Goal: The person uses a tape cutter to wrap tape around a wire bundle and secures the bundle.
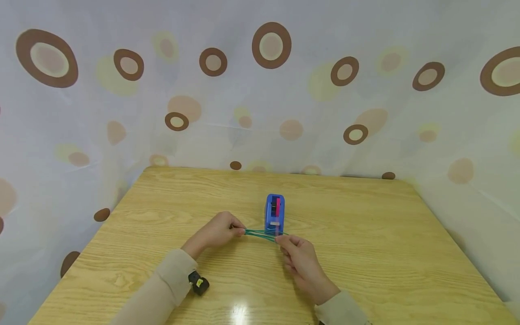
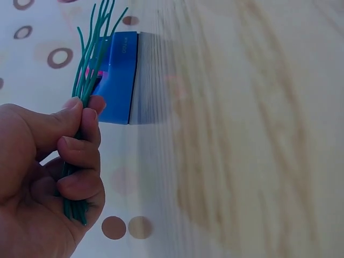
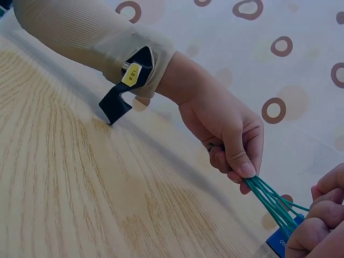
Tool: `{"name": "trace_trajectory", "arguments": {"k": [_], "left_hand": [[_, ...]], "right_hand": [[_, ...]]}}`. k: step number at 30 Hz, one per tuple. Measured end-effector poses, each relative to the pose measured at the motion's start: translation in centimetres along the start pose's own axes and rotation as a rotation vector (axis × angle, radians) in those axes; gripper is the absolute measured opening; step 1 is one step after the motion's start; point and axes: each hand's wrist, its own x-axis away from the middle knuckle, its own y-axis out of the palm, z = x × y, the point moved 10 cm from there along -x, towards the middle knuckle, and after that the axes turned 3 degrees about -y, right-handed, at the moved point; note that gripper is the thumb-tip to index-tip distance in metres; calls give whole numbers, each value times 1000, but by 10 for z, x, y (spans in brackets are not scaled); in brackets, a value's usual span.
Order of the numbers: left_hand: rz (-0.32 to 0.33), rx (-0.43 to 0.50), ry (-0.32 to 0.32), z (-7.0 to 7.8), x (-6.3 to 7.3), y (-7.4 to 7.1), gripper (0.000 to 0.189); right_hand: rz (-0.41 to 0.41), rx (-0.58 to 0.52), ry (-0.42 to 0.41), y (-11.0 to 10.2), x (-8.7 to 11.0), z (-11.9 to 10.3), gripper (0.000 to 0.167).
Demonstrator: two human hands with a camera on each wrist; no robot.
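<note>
My left hand (image 1: 221,229) grips a bundle of thin green wires (image 1: 257,232). In the left wrist view the wires (image 2: 88,70) lie along the palm under curled fingers, and their loose ends fan out past the thumb. A blue tape dispenser (image 1: 268,212) with a pink and black roll stands on the table just beyond the wires. A narrow pinkish strip of tape (image 1: 277,229) runs from its front to my right hand (image 1: 302,264), whose thumb and forefinger pinch its end beside the wire tips. Most of those right fingertips are hidden in the right wrist view.
The wood-grain table (image 1: 365,225) extends around both hands. A pale curtain (image 1: 308,81) with brown ring patterns hangs behind it and along the sides. A black device with a yellow label (image 1: 199,283) is strapped at the left sleeve's cuff.
</note>
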Motion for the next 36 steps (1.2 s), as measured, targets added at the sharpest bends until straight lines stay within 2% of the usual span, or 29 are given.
{"name": "trace_trajectory", "arguments": {"k": [7,18,36], "left_hand": [[-6,12,0,3,-2,3,15],[-7,29,48,16,-4,11,17],[9,34,17,28,-11,24,16]], "right_hand": [[4,5,1,-1,0,0,18],[-6,-30,5,0,-1,2,16],[-8,-34,12,1,1,3,16]]}}
